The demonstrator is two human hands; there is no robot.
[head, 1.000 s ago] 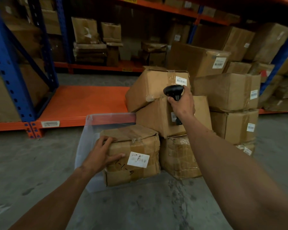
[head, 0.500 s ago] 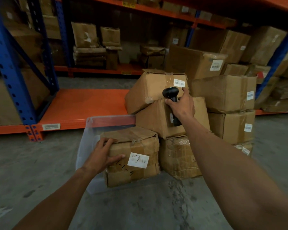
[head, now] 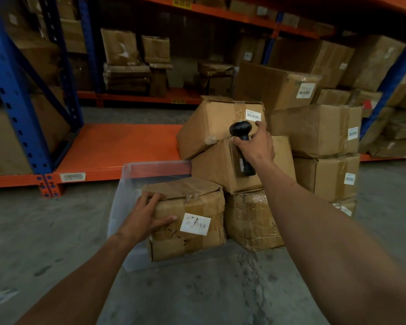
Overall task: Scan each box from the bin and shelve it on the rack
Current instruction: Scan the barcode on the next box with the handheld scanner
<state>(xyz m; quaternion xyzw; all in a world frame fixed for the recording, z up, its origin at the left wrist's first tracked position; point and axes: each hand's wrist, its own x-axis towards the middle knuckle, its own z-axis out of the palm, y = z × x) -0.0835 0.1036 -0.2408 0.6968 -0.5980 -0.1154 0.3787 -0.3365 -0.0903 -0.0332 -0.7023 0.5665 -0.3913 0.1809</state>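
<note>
Nearest to me, my left hand (head: 143, 221) lies spread over the upper left corner of a battered brown cardboard box with a torn white label (head: 188, 219), fingers flat on top and thumb on the front face; it rests there more than it grips. That box sits in a clear plastic bin (head: 127, 191) on the grey concrete floor (head: 33, 231), filling the bin's right side, with free room between the box and the bin's left wall.

Just right of the bin, touching the labelled box, stands a plastic-wrapped brown carton (head: 251, 219). On it rests a plain cardboard box (head: 218, 165), and above that a tilted cardboard box with a white barcode sticker (head: 211, 127) leans down to the left. My right hand (head: 256, 148) is wrapped tightly around the handle of a black handheld barcode scanner (head: 240, 130), its head raised against the tilted box just beside the sticker (head: 253, 115).

To the right, a stack of larger labelled cartons (head: 326, 156) stands close to my right forearm and walls off that side. To the left, the orange lower shelf deck (head: 117, 146) of the rack lies bare up to the blue perforated upright (head: 12, 95); its front edge runs just behind the bin's far rim. Farther back, more cartons (head: 131, 62) sit on a deeper orange shelf in dim light.
</note>
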